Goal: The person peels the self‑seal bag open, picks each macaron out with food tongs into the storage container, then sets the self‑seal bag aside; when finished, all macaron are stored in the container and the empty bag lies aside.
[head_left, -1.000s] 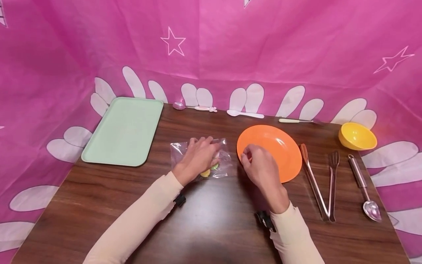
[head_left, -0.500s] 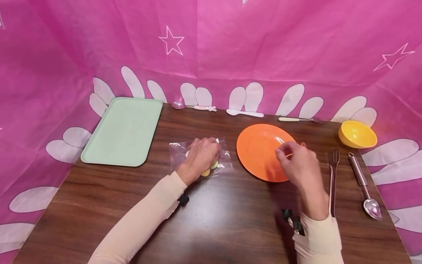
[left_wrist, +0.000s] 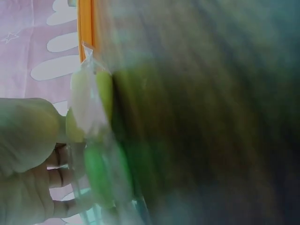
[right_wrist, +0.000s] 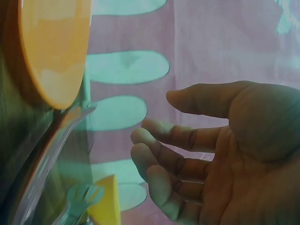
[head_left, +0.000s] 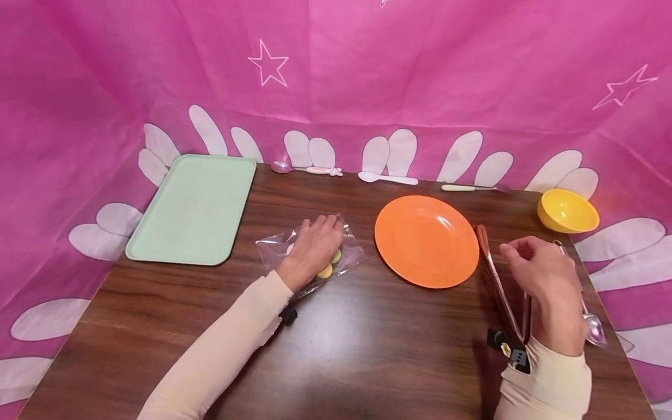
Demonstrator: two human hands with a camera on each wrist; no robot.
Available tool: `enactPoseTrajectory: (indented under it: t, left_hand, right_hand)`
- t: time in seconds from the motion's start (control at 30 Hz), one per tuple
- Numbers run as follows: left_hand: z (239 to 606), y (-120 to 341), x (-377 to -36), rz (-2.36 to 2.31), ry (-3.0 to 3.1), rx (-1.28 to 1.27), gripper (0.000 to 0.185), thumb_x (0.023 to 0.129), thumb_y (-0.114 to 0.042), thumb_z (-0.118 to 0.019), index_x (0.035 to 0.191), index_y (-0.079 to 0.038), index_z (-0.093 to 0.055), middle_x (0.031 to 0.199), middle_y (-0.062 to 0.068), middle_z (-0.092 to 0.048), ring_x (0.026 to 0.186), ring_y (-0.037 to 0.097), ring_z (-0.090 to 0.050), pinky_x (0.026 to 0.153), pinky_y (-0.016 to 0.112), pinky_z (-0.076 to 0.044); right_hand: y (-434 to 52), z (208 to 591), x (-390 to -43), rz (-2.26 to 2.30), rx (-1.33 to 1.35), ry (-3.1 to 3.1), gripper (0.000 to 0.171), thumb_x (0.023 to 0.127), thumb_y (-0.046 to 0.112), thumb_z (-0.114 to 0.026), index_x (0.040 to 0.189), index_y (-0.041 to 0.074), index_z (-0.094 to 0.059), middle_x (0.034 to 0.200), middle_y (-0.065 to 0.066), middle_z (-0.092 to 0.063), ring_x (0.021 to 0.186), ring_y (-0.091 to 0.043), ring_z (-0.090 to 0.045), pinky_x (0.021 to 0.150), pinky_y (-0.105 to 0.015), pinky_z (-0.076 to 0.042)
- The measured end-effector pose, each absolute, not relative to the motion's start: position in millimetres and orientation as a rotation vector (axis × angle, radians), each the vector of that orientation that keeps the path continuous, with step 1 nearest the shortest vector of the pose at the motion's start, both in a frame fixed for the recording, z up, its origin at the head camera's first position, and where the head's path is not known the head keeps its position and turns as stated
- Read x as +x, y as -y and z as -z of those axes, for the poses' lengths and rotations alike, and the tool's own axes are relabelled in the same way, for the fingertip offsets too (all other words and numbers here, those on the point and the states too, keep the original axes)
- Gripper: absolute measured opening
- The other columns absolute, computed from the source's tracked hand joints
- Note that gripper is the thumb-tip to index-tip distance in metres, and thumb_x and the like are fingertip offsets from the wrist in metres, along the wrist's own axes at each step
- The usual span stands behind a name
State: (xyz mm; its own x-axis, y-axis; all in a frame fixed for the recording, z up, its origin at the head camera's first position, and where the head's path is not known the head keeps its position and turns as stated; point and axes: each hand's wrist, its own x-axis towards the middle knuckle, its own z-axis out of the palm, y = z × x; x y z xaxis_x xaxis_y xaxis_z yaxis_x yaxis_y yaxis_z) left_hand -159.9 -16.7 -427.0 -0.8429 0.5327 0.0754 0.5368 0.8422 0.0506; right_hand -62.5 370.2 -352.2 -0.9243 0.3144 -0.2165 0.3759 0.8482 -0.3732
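My left hand (head_left: 315, 248) lies over a clear plastic bag (head_left: 273, 251) on the table and grips it from above. Round pieces show inside the bag, among them a yellow one (head_left: 325, 271) and a green one (head_left: 336, 256); the hand hides the others. In the left wrist view, thumb and fingers reach to the bag (left_wrist: 89, 108), which stands just off the blurred wood. My right hand (head_left: 543, 271) is in the air over the metal tongs (head_left: 499, 286), loosely curled with nothing in it. The right wrist view shows its thumb apart from the bent fingers.
An orange plate (head_left: 426, 242) lies right of the bag, a green tray (head_left: 191, 210) to its left. A yellow bowl (head_left: 568, 211) and a metal scoop (head_left: 595, 329) are at the right. Spoons (head_left: 388, 178) and a cream-handled utensil (head_left: 459, 188) line the back edge.
My right hand has moved right, from over the orange plate to above the tongs. The bag has turned slightly and shifted a little left under my left hand.
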Motion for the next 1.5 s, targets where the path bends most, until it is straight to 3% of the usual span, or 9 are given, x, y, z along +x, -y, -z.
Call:
enactPoseTrajectory:
  t: [0.23, 0.4, 0.53, 0.67, 0.8, 0.97, 1.23, 1.4, 1.5]
  left_hand:
    - [416, 33, -148, 0.489, 2.925, -0.775, 0.008, 0.101, -0.004, -0.061, 0.1, -0.012, -0.062, 0.098, 0.005, -0.058, 0.099, 0.03, -0.063, 0.083, 0.049, -0.05]
    - [404, 39, -136, 0.703, 2.862, -0.713, 0.009, 0.102, -0.007, -0.064, 0.098, -0.014, -0.061, 0.098, 0.005, -0.058, 0.098, 0.029, -0.062, 0.085, 0.052, -0.05]
    - [398, 43, -132, 0.798, 2.9, -0.698, 0.007, 0.105, -0.01, -0.064, 0.101, -0.015, -0.061, 0.102, 0.005, -0.058, 0.103, 0.027, -0.062, 0.09, 0.053, -0.051]
    - [394, 48, -132, 0.837, 2.91, -0.699, 0.009, 0.104, -0.01, -0.067, 0.099, -0.015, -0.061, 0.1, 0.004, -0.058, 0.102, 0.024, -0.062, 0.092, 0.053, -0.051]
    - [393, 50, -133, 0.862, 2.909, -0.705, 0.008, 0.105, -0.016, -0.068, 0.1, -0.015, -0.062, 0.101, 0.004, -0.059, 0.102, 0.023, -0.062, 0.094, 0.053, -0.051]
    - [396, 50, -135, 0.867, 2.921, -0.709, 0.007, 0.106, -0.019, -0.066, 0.102, -0.015, -0.063, 0.104, 0.005, -0.06, 0.102, 0.024, -0.062, 0.094, 0.054, -0.051]
    - [403, 49, -135, 0.849, 2.923, -0.701, 0.007, 0.107, -0.019, -0.065, 0.101, -0.015, -0.063, 0.104, 0.005, -0.061, 0.101, 0.025, -0.062, 0.09, 0.052, -0.051]
    - [405, 48, -136, 0.843, 2.919, -0.706, 0.006, 0.107, -0.017, -0.064, 0.102, -0.015, -0.063, 0.104, 0.005, -0.061, 0.101, 0.024, -0.062, 0.089, 0.051, -0.051]
    - [406, 47, -137, 0.845, 2.918, -0.706, 0.006, 0.107, -0.018, -0.064, 0.102, -0.015, -0.063, 0.103, 0.005, -0.06, 0.101, 0.024, -0.062, 0.088, 0.051, -0.051]
  right_hand:
    - [-396, 367, -68, 0.516, 0.417, -2.684, 0.08, 0.105, 0.053, -0.059, 0.137, -0.019, -0.044, 0.127, -0.049, -0.053, 0.106, -0.06, -0.056, 0.086, -0.066, -0.053]
    - [-396, 376, -62, 0.521, 0.582, -2.534, 0.113, 0.092, 0.056, -0.079, 0.144, -0.024, -0.018, 0.134, -0.062, -0.011, 0.111, -0.072, -0.042, 0.091, -0.079, -0.048]
    - [-391, 382, -55, 0.53, 0.708, -2.528, 0.126, 0.086, 0.045, -0.088, 0.148, -0.023, -0.003, 0.135, -0.061, -0.008, 0.115, -0.076, -0.04, 0.097, -0.082, -0.044]
    - [-385, 391, -49, 0.538, 0.721, -2.551, 0.118, 0.086, 0.039, -0.087, 0.141, -0.028, -0.006, 0.13, -0.061, -0.029, 0.116, -0.071, -0.045, 0.104, -0.078, -0.044]
    - [-380, 400, -41, 0.514, 0.692, -2.6, 0.099, 0.089, 0.039, -0.083, 0.128, -0.032, -0.026, 0.12, -0.057, -0.04, 0.11, -0.069, -0.052, 0.099, -0.075, -0.047]
    - [-373, 392, -29, 0.493, 0.75, -2.753, 0.068, 0.097, 0.041, -0.072, 0.109, -0.023, -0.053, 0.108, -0.051, -0.056, 0.098, -0.066, -0.057, 0.083, -0.069, -0.051]
    - [-346, 358, -12, 0.521, 0.853, -2.978, 0.05, 0.099, 0.041, -0.071, 0.108, -0.007, -0.061, 0.111, -0.045, -0.063, 0.106, -0.071, -0.053, 0.082, -0.073, -0.045]
    - [-327, 358, -17, 0.625, 0.433, -3.25, 0.036, 0.094, 0.027, -0.082, 0.116, 0.002, -0.069, 0.096, -0.031, -0.069, 0.088, -0.056, -0.061, 0.072, -0.064, -0.043]
    - [-311, 369, -28, 0.694, 0.026, -3.336, 0.041, 0.086, 0.017, -0.089, 0.122, 0.003, -0.073, 0.093, -0.023, -0.072, 0.077, -0.039, -0.063, 0.067, -0.053, -0.045]
